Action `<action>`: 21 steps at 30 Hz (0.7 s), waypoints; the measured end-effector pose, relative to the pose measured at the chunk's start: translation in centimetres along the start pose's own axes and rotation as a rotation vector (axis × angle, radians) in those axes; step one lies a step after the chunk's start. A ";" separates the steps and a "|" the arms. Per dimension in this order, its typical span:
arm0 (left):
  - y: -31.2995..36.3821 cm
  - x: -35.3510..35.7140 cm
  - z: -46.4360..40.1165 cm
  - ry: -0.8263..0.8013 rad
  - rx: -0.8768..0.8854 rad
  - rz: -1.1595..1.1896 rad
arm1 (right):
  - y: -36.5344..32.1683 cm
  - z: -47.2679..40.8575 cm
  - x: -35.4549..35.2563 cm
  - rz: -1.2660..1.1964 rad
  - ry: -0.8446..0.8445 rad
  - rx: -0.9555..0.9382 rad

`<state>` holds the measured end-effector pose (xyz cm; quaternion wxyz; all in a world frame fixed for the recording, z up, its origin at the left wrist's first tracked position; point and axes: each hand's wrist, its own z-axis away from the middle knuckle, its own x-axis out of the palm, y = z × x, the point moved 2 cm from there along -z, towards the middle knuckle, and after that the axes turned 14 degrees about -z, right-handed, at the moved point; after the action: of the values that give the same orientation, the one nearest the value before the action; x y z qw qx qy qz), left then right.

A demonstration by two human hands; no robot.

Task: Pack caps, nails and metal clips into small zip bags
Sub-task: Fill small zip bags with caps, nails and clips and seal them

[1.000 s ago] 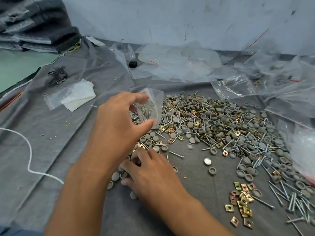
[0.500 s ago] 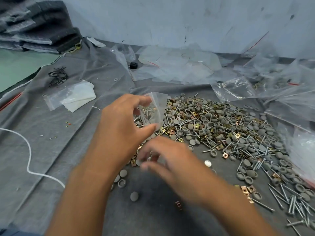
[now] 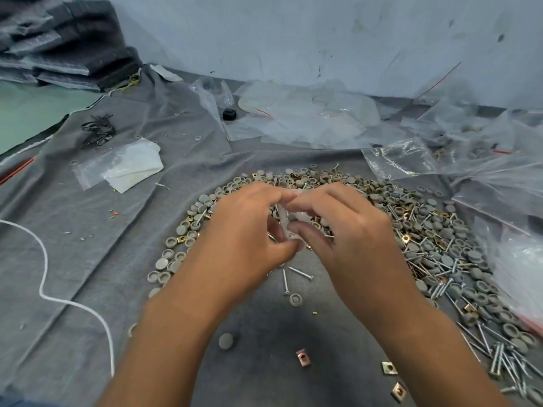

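A small clear zip bag (image 3: 286, 220) is held between both hands over the grey cloth (image 3: 88, 236). My left hand (image 3: 244, 233) pinches its left side with thumb and fingers, while my right hand (image 3: 343, 230) pinches its right side. Most of the bag is hidden by the fingers. Behind and to the right of the hands lies a wide heap of grey caps (image 3: 458, 233), nails (image 3: 499, 359) and brass-coloured metal clips (image 3: 407, 239). A few loose clips (image 3: 302, 356), a cap (image 3: 226, 340) and two nails (image 3: 299, 273) lie near my forearms.
Clear plastic bags (image 3: 305, 118) pile up at the back and right side (image 3: 499, 177). A zip bag with white paper (image 3: 123, 165) and black ties (image 3: 97, 132) lie at the left. A white cord (image 3: 44, 277) crosses the cloth. Folded dark fabric (image 3: 64, 45) sits at the back left.
My right hand has risen from the loose parts near me and joined the left on the bag. The bag, earlier held up by the left hand alone, is now lower between both hands.
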<state>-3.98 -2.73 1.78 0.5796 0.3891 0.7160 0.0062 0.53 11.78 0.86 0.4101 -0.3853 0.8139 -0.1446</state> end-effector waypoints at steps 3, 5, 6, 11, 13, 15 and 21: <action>-0.1 -0.3 0.1 0.027 -0.045 0.022 | 0.0 -0.2 -1.1 -0.057 0.050 0.066; -0.3 -0.8 0.2 0.073 -0.085 0.013 | 0.0 -0.3 -1.8 -0.087 0.073 0.121; -0.4 -1.1 0.2 0.099 -0.101 0.004 | 0.0 -0.2 -1.8 -0.095 0.033 0.166; -0.9 -2.4 0.2 0.274 -0.172 -0.006 | -2.0 3.4 3.9 -0.097 -0.629 0.279; -1.1 -2.7 0.2 0.325 -0.189 0.019 | -2.8 4.9 6.3 -0.022 -0.761 0.207; -1.5 -2.8 0.3 0.343 -0.202 0.076 | -2.9 5.5 7.6 0.004 -0.756 0.154; -1.9 -2.5 0.4 0.270 -0.173 0.028 | -3.4 5.8 9.5 -0.046 -0.694 0.133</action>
<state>-4.68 -5.66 2.84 0.5092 0.3433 0.7787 0.1284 3.27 2.92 -6.18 0.6830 -0.4021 0.6061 -0.0668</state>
